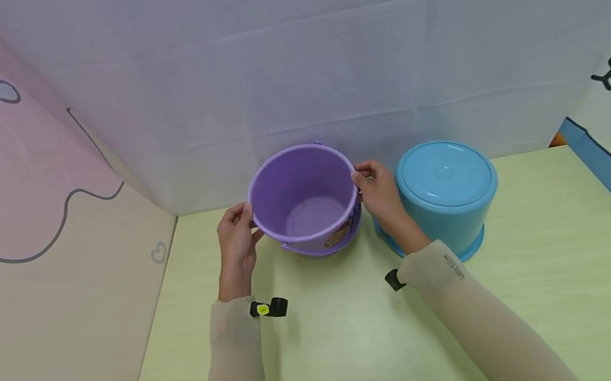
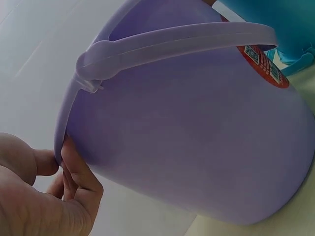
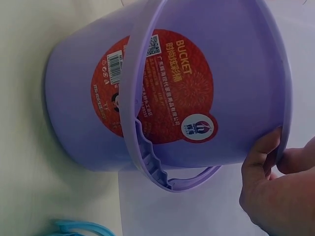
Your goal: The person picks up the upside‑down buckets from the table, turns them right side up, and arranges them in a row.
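Note:
A purple bucket stands upright with its mouth facing up, close to the back of the table. My left hand pinches its rim on the left side, thumb over the edge and fingers beneath, as the left wrist view shows. On the opposite side my right hand pinches the rim the same way. The bucket's purple handle hangs down along its outer wall, crossing a round red label printed with "BUCKET". Nothing shows inside the bucket.
Just right of the purple bucket, a blue bucket sits upside down, its base upward, beside my right forearm. A pale cloth wall rises behind the light green tabletop. Printed panels stand at both sides.

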`<state>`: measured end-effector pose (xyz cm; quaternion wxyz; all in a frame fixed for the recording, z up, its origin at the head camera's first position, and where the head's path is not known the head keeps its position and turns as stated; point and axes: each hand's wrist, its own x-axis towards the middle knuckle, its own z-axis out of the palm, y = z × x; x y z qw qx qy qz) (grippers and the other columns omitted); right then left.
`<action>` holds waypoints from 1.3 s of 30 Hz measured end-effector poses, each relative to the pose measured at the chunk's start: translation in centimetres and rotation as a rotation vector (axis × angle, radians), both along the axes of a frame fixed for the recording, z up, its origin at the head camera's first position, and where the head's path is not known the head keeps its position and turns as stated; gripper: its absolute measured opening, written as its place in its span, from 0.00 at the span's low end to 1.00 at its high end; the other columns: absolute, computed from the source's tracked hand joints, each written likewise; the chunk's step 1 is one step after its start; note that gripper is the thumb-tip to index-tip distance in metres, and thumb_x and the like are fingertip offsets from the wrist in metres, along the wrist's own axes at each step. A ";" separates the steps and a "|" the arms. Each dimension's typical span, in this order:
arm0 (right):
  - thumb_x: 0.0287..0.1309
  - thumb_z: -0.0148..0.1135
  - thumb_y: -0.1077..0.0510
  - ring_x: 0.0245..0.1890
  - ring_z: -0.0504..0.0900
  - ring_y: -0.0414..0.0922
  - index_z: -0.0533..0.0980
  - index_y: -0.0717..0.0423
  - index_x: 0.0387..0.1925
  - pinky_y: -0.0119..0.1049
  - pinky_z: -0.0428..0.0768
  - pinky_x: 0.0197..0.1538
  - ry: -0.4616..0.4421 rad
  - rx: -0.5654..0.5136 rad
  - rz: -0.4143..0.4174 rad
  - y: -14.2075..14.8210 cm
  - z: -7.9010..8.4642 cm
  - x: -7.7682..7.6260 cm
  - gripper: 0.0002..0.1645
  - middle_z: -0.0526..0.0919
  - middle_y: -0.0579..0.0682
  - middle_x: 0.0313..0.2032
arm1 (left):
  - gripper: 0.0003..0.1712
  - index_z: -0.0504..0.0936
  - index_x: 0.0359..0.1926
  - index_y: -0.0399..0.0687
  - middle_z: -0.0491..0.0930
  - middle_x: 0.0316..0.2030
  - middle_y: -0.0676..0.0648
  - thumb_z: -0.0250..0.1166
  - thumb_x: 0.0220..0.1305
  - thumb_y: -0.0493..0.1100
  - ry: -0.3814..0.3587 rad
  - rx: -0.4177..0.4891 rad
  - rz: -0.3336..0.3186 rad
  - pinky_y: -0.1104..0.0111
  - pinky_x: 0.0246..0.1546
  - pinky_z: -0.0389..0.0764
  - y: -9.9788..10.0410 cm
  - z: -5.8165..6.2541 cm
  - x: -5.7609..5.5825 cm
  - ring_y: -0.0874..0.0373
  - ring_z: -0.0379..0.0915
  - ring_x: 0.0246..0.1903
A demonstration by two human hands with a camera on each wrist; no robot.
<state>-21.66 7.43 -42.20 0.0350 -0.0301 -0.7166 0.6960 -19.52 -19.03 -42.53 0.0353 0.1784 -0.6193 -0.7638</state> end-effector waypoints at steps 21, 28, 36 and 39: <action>0.82 0.50 0.60 0.33 0.77 0.38 0.72 0.69 0.63 0.24 0.79 0.35 -0.060 0.020 -0.001 -0.2 0.2 -0.1 0.18 0.77 0.64 0.51 | 0.10 0.75 0.55 0.39 0.78 0.41 0.48 0.58 0.82 0.40 0.000 0.030 0.008 0.75 0.33 0.80 -0.1 0.2 -0.3 0.60 0.74 0.35; 0.82 0.50 0.60 0.34 0.77 0.39 0.72 0.69 0.63 0.25 0.78 0.35 -0.056 0.024 -0.007 -0.3 0.4 0.1 0.18 0.77 0.66 0.52 | 0.10 0.76 0.55 0.39 0.77 0.42 0.48 0.57 0.82 0.41 -0.005 0.034 0.008 0.75 0.32 0.80 -0.1 0.3 -0.4 0.61 0.75 0.35; 0.83 0.49 0.58 0.38 0.78 0.42 0.72 0.68 0.65 0.26 0.80 0.38 -0.100 0.070 -0.017 -0.4 0.7 -0.1 0.20 0.77 0.67 0.55 | 0.12 0.76 0.56 0.41 0.75 0.45 0.48 0.57 0.82 0.43 -0.027 0.058 0.003 0.75 0.35 0.80 0.0 0.0 -0.6 0.60 0.75 0.37; 0.83 0.48 0.57 0.40 0.78 0.44 0.71 0.67 0.67 0.28 0.80 0.40 -0.109 0.089 -0.011 -0.4 0.6 -0.2 0.21 0.77 0.67 0.55 | 0.11 0.75 0.55 0.44 0.74 0.47 0.49 0.56 0.83 0.45 -0.037 0.085 -0.006 0.75 0.37 0.80 -0.1 -0.4 -0.8 0.60 0.74 0.38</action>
